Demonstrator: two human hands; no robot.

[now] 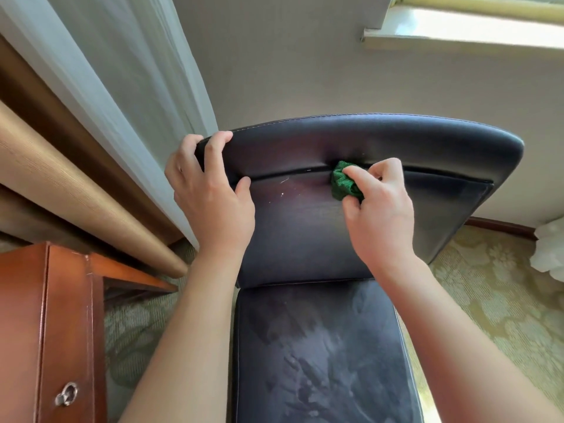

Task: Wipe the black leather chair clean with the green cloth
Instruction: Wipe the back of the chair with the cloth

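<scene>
The black leather chair (305,239) fills the middle of the head view, backrest up and seat below. Its seat shows pale dusty smears and darker wiped streaks. My left hand (210,193) grips the top left corner of the backrest, fingers curled over the edge. My right hand (378,209) holds a bunched green cloth (345,181) and presses it against the horizontal seam near the top of the backrest. A few white specks sit on the leather just left of the cloth.
A reddish wooden cabinet (52,331) with a metal ring pull stands at the lower left. Tan and white sheer curtains (91,132) hang to the left. A beige wall and a window sill (457,29) lie behind the chair. Patterned carpet (494,300) covers the floor.
</scene>
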